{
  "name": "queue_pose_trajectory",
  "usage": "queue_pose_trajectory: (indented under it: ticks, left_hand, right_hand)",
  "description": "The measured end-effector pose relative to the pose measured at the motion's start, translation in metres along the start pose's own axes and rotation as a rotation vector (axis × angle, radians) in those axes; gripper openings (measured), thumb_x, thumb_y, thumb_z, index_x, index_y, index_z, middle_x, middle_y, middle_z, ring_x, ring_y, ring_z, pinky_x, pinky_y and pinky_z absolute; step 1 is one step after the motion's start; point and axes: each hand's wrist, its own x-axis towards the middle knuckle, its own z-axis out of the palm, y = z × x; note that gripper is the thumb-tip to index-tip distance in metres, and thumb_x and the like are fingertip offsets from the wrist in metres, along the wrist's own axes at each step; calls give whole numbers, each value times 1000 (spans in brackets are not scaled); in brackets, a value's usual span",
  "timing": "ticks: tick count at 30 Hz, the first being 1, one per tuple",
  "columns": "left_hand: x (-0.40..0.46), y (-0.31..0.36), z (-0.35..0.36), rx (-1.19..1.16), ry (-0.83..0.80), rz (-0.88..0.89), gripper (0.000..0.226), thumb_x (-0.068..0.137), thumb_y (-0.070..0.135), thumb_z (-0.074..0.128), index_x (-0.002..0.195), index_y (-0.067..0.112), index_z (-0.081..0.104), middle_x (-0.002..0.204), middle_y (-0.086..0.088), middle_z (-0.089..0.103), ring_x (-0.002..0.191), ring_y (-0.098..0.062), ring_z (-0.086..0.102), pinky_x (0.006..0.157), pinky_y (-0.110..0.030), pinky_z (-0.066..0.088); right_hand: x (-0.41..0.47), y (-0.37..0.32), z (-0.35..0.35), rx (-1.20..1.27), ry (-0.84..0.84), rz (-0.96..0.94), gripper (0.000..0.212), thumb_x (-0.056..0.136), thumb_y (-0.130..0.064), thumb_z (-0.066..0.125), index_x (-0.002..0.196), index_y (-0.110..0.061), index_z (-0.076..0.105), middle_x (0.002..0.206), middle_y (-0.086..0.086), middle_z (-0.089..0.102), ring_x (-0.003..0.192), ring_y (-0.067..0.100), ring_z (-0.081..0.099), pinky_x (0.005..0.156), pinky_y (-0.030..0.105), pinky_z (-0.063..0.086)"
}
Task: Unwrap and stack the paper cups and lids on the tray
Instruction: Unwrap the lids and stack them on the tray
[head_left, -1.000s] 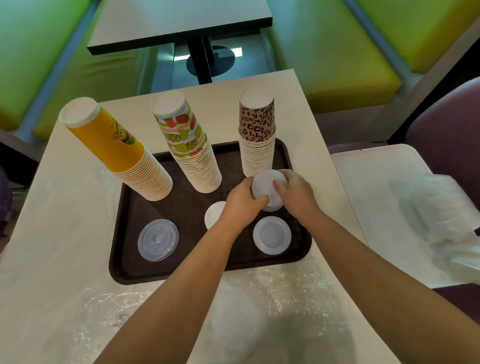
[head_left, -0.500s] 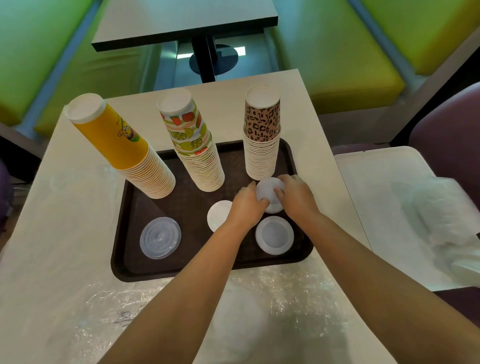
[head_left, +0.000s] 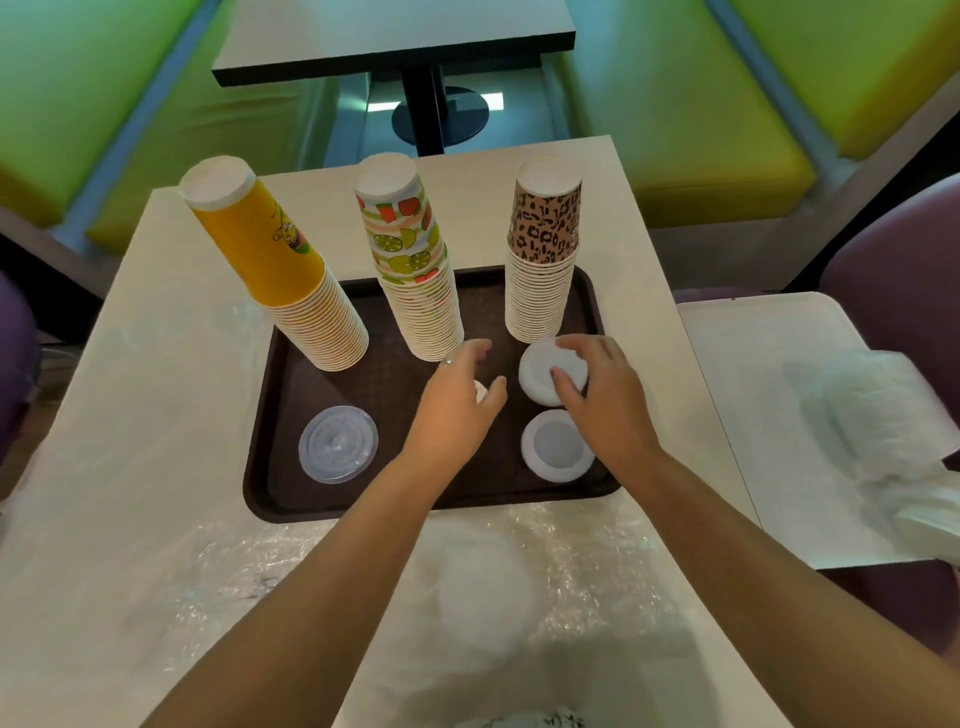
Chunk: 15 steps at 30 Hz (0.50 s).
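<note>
Brown tray (head_left: 270, 415) sits in the middle of the table (head_left: 156, 467), and I've lined up three cup stacks along its far edge: the yellow stack (head_left: 291, 280) at the far left corner, the fruit-print stack (head_left: 415, 270) in the middle, the leopard-print stack (head_left: 543, 260) toward the far right. Keeping them at the back leaves the near half free for lids.

My right hand (head_left: 597, 395) has its fingers curled over a white lid stack (head_left: 545, 371) just in front of the leopard cups, steadying it so it sits square. My left hand (head_left: 457, 400) hangs above the tray with fingers loosely spread, holding nothing; a bit of another white lid (head_left: 479, 391) peeks out under it.

Nearer me, one more white lid pile (head_left: 556, 444) sits by the tray's near right corner, and a clear domed lid (head_left: 337, 444) by the near left. Crinkly plastic wrap (head_left: 234, 571) lies along the table's near edge, so I reckon there's more to unwrap.
</note>
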Motion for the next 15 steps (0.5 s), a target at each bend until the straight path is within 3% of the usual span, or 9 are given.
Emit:
queue_pose_trajectory:
  ticks: [2,5,9,12,15]
  left_hand:
    - [-18,-4,-14,-35,75,-46,39,92,21,58,129,20,46,130,1,53,114,-12,53,91,-21,43]
    - [-47,-13,-28,-10,148,-88,16,90,22,61,102,21,50,102,2,59,83,-10,57,65,-10,43]
    - [-85,-28,-37,54,39,-40,12,91,24,61,84,15,61,72,5,58,64,-10,54,56,-14,39]
    - [-106,-39,-37,115,-159,-58,17,89,30,63,85,14,67,73,4,63,67,-9,59,64,-23,47]
    - [-121,-50,-30,191,-307,-74,24,89,37,62,100,15,63,90,2,65,74,-8,58,62,-19,44]
  right_hand:
    - [-19,-13,-1,37,-59,-38,31,90,-21,62,121,-18,58,130,1,54,112,13,54,86,7,35]
    - [-49,-28,-2,65,-216,-77,29,88,-22,64,117,-19,61,120,-4,59,99,2,54,76,-1,32]
    - [-83,-41,-3,52,-433,-70,35,87,-28,65,121,-22,57,118,-5,58,100,5,56,81,12,47]
    - [-101,-46,-2,-1,-547,-21,44,85,-33,67,126,-23,52,123,-5,56,104,8,55,87,20,48]
    - [-115,-45,1,-123,-622,20,52,85,-37,67,131,-24,46,128,-3,51,108,12,54,90,23,45]
